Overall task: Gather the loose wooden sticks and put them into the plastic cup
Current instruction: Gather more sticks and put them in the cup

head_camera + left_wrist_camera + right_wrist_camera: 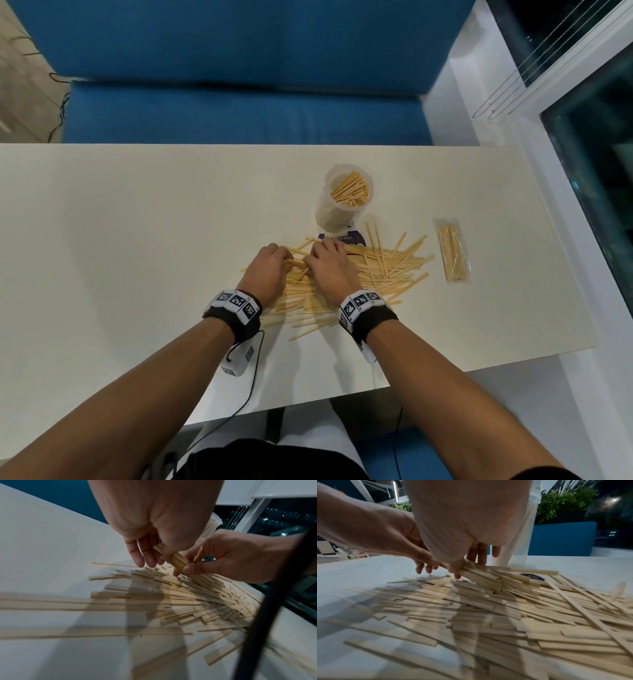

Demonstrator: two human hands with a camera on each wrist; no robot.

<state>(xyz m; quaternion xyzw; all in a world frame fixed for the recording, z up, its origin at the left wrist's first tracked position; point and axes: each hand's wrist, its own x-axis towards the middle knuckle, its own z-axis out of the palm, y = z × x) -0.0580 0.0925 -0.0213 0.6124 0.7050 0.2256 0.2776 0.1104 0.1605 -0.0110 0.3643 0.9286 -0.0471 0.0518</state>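
A loose pile of flat wooden sticks (pixel 363 277) lies spread on the white table (pixel 137 240). At the pile's far left edge both hands hold one small bundle of sticks (pixel 296 263) between them. My left hand (pixel 286 261) pinches the bundle's left end (pixel 178 562) between thumb and fingers. My right hand (pixel 311 261) grips the same bundle (pixel 477 573) from the right, thumb (pixel 192 570) on top. The clear plastic cup (pixel 346 202) stands upright just behind the hands and holds several sticks (pixel 351 190). In the right wrist view the cup (pixel 520 545) is right behind the fingers.
A sealed clear packet of sticks (pixel 454 253) lies right of the pile. A purple-printed wrapper (pixel 352 237) lies under the sticks at the cup's foot. A blue sofa (pixel 239 102) runs behind the table. A window (pixel 596 144) is on the right.
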